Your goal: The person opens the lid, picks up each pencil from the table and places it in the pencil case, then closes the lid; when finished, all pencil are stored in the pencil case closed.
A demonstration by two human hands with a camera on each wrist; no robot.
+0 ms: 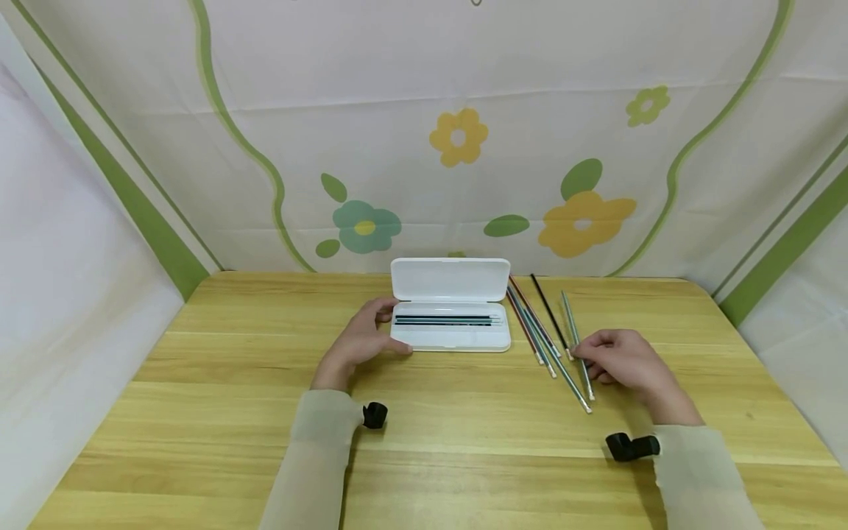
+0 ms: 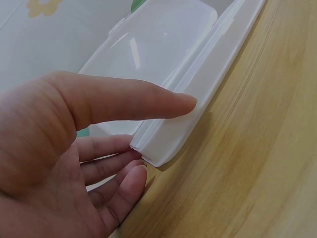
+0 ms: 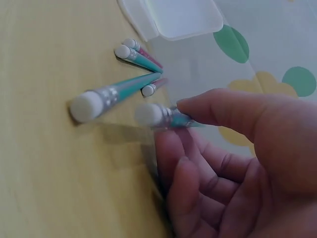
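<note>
A white pencil case [image 1: 450, 340] lies with its lid raised, and several dark and green pencils [image 1: 447, 321] rest inside it. My left hand [image 1: 361, 340] holds the case's left end; in the left wrist view the thumb [image 2: 148, 101] lies along its front wall and the other fingers are at the end corner. To the right of the case, my right hand [image 1: 619, 358] pinches a green pencil [image 1: 570, 313] between thumb and fingers. The right wrist view shows that pencil's white eraser [image 3: 147, 115] sticking out past the thumb.
Between the case and my right hand, several loose pencils [image 1: 528, 324] in red and green lie fanned out, eraser ends toward me. A black pencil [image 1: 548, 313] lies beside them. Behind the wooden table [image 1: 464, 427] hangs a flowered cloth [image 1: 397, 162].
</note>
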